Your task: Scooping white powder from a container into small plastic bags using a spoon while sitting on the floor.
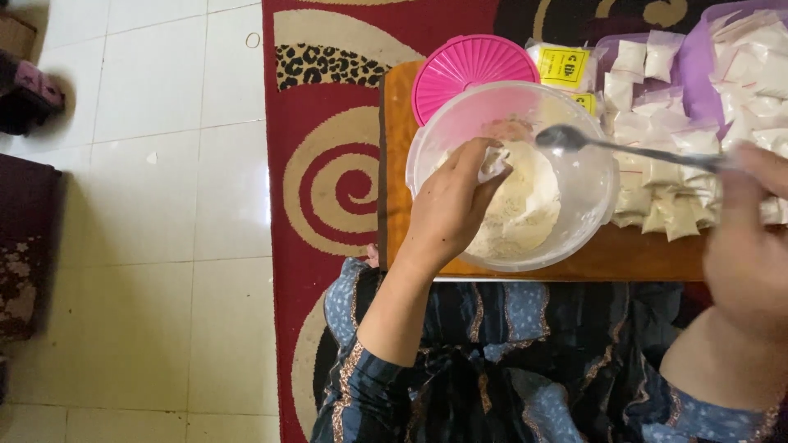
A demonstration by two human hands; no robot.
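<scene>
Filling step: left hand pinches a small clear plastic sachet inside the round translucent plastic bowl of white powder; right hand grips a metal spoon over that bowl. Next, the spoon must meet the sachet's mouth steadily.

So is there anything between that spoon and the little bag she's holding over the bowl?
Nothing visible. The spoon, in the right hand, hangs over the clear bowl, with only open air between it and the small bag in the left hand.

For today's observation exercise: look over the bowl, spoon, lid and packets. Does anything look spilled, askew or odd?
Nothing stands out. The powder stays inside the clear bowl; none shows on the wooden board. The left hand holds a small bag over the bowl, the right hand a spoon. The pink lid lies behind the bowl, with filled packets heaped alongside.
</scene>
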